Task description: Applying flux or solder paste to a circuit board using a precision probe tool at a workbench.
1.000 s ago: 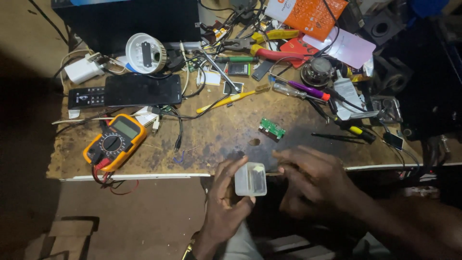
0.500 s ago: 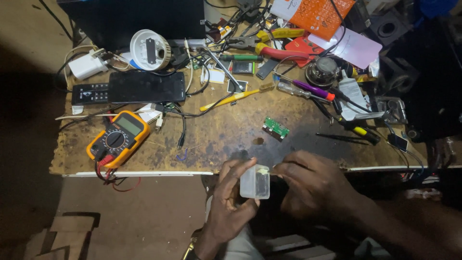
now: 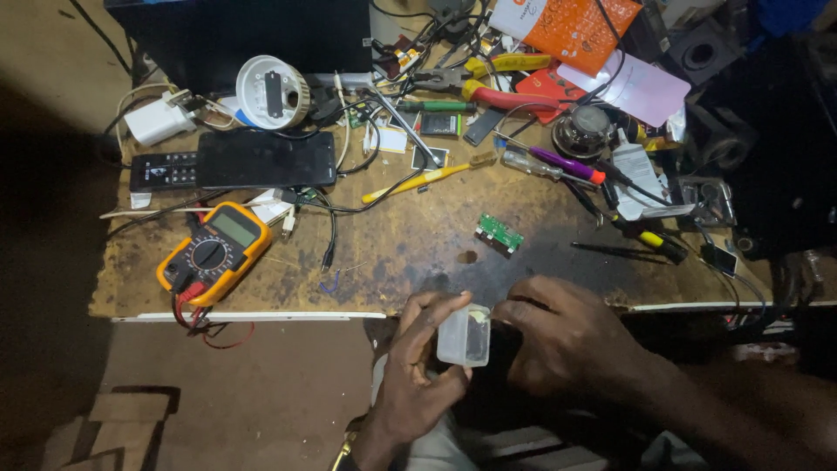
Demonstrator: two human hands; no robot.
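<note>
Hands meet just below the workbench (image 3: 261, 288) edge. Left hand (image 3: 414, 384) curls shut around a small translucent plastic box (image 3: 464, 336), held upright, long axis vertical, with something dark inside. Right hand (image 3: 571, 340) pinches at the box's upper right corner, fingers bent together.

A small plastic container (image 3: 464, 335) sat between the left hand (image 3: 418, 375) and the right hand (image 3: 567, 344), just off the near edge of the desk (image 3: 410, 253). A multimeter (image 3: 214, 255) lay at the desk's left front, a phone (image 3: 266, 159) behind it. A small circuit board (image 3: 500, 233) lay just behind the hands, with screwdrivers (image 3: 558, 163) farther back on the right.
</note>
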